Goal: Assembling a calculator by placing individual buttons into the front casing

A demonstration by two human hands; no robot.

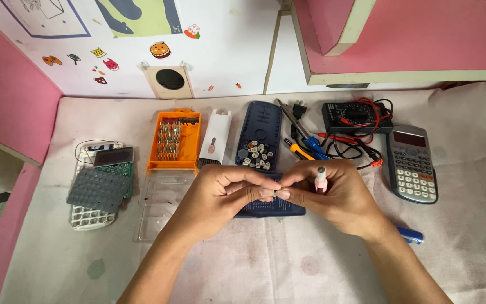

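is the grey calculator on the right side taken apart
No, the grey calculator lies whole, keys and screen in place; the opened one is on the left.

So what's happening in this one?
A person's two hands meet over a dark blue calculator shell. The left hand pinches a tiny part at its fingertips; the right hand grips a small pink tool upright. Behind them lie loose keys in a blue case half, an orange bit set, a multimeter and an intact calculator.
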